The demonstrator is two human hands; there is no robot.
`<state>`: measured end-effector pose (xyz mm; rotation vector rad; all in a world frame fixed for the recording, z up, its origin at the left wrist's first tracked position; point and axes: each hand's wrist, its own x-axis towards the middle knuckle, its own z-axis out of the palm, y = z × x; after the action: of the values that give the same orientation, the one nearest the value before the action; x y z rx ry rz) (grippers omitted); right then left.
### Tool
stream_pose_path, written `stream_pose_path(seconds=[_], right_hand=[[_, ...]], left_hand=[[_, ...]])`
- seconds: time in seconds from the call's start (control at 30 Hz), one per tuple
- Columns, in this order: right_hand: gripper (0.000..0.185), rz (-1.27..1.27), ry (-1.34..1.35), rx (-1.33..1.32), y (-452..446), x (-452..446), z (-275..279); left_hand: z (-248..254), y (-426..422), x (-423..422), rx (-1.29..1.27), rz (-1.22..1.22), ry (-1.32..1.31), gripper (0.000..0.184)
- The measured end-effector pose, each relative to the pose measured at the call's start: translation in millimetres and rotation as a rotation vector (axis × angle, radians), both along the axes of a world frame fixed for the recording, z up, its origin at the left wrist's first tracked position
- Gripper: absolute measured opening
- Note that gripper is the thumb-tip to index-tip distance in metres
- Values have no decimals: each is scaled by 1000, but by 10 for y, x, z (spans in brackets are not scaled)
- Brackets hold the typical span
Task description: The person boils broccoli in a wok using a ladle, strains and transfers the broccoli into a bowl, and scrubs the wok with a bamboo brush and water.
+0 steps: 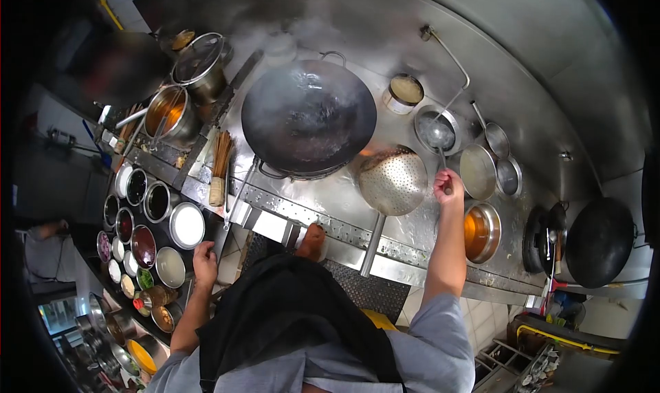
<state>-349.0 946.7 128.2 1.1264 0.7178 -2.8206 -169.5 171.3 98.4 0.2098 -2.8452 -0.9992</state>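
Note:
My right hand point(449, 187) is wrapped round the handle of a ladle. The ladle's bowl point(437, 134) sits in a metal pot point(452, 120) beneath a bent water spout point(462, 90). My left hand point(205, 261) hangs with curled fingers beside a bowl of white contents point(187, 226), and nothing shows in it. Ahead stands a large dark wok point(309, 121), steaming, with a little liquid shining inside. Between the wok and my right hand lies a perforated strainer point(393, 183), its handle pointing towards me. Flame glows near the strainer's upper edge.
Several seasoning containers point(144, 247) crowd the left side. A bamboo brush point(221, 162) lies left of the wok. A pan of orange liquid point(480, 232) and a pale metal pot point(478, 172) stand at right. Another wok point(601, 243) leans far right. A person's arm point(51, 229) shows far left.

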Motion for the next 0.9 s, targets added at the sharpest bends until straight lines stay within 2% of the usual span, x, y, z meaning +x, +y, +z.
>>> stream_pose_path(seconds=[0.07, 0.27, 0.33, 0.37, 0.47, 0.57, 0.67, 0.7, 0.8, 0.83, 0.9], right_hand=[[7, -40, 183, -155, -58, 176, 145], [29, -77, 304, -240, -990, 827, 1338], [32, -76, 341, -255, -1409, 1014, 1707], [37, -81, 351, -239, -1608, 1101, 1830], [44, -79, 402, -287, -2286, 1347, 2130], [56, -71, 482, -398, -2893, 1540, 2272], [56, -48, 409, -399, -3352, 1693, 2295], [55, -21, 358, -346, -3474, 1734, 2259], [50, 71, 236, -257, -3801, 1831, 2107], [47, 113, 187, -205, -3853, 1847, 2025], [45, 183, 70, -40, -3964, 1834, 1962]], left_hand=[[29, 84, -119, 44, -23, -2, 29], [-101, 56, -853, 103, -182, 16, 24], [-240, -44, -1229, 12, -258, 52, 23], [-279, -53, -1379, -69, -210, 14, 24], [-514, -140, -1856, -306, -170, -57, 47], [-721, -205, -2135, -364, -162, -285, 70], [-834, -213, -2254, -358, -82, -508, 85], [-730, -197, -2281, -377, -99, -594, 96], [-635, -211, -2294, -325, -126, -621, 101], [-609, -234, -2304, -318, -160, -664, 109], [-625, -285, -2296, -308, -191, -683, 112]])
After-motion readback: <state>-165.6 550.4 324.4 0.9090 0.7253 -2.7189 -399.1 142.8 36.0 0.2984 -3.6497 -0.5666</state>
